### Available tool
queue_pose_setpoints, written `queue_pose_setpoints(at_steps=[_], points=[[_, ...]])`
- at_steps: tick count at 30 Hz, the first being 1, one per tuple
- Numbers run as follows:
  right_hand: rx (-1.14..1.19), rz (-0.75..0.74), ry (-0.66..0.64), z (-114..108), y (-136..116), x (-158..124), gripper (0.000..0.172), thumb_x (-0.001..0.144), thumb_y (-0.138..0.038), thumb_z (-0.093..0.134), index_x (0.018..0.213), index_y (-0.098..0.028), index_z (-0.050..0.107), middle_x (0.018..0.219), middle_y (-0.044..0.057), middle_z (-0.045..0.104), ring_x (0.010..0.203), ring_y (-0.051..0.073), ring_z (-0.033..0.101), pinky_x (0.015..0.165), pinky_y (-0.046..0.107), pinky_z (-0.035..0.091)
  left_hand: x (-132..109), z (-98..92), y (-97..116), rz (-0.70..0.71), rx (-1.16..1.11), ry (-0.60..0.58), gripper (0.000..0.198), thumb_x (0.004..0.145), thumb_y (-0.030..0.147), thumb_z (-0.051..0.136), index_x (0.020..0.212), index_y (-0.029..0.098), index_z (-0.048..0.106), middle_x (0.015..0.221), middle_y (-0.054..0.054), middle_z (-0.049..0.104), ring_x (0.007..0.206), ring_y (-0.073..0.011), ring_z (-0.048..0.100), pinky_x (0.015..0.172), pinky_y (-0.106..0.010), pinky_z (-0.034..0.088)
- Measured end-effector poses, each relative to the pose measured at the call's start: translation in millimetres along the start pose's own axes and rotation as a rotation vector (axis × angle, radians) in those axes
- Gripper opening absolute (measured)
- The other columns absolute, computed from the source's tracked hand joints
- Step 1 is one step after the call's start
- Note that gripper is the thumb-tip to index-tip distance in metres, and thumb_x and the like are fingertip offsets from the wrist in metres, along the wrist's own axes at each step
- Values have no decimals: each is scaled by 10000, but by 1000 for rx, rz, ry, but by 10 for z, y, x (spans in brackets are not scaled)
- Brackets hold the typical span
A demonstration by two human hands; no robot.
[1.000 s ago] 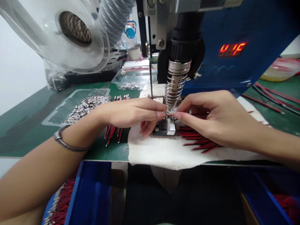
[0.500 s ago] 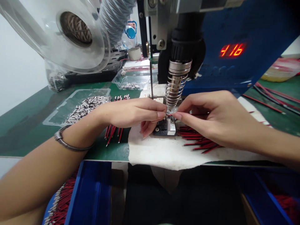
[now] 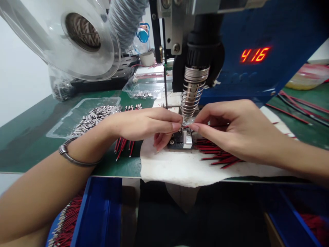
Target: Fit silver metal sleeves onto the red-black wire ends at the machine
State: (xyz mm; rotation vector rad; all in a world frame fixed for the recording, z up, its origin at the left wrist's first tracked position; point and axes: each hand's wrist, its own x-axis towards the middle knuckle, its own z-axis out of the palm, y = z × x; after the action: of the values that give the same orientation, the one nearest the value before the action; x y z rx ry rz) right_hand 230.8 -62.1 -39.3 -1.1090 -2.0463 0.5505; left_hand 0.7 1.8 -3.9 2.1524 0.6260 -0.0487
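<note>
Green workbench [image 3: 28, 147] space carries a ragged white cloth [image 3: 167, 168] under a small black-and-silver metal fixture [image 3: 187, 140]. Over that fixture, between the two hands, a short stretch of thin red wire [image 3: 186, 126] shows, pinched by the right hand's [image 3: 231, 127] thumb and forefinger. Close beside it, the left hand [image 3: 151, 125] has its fingertips drawn together; what they grip is hidden. Loose red-and-black wires [image 3: 218, 155] lie below the right hand.

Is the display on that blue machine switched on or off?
On: the display on the blue machine shows 416 in glowing red digits.
</note>
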Motion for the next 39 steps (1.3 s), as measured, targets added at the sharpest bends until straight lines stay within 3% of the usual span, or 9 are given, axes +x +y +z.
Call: queue_pose_setpoints(at_steps=[23,39], points=[[-35,31,-23,-22,-15,-12,188,940,-335,720,788,-230,755,543,-26,623,465,133,483,527,324,400,-7,-6,-4,-1,-22,-17,397,1079,287,421,719,197,564,654,-32,702,652,-156,651,716,-265,536],[8,65,-16,-6,-25,-18,251,926,-419,757,761,-230,749,548,-22,617,470,129,477,482,312,359,-12,0,-3,-2,-35,-9,343,1072,292,426,759,206,535,659,-28,700,648,-158,656,697,-271,539]])
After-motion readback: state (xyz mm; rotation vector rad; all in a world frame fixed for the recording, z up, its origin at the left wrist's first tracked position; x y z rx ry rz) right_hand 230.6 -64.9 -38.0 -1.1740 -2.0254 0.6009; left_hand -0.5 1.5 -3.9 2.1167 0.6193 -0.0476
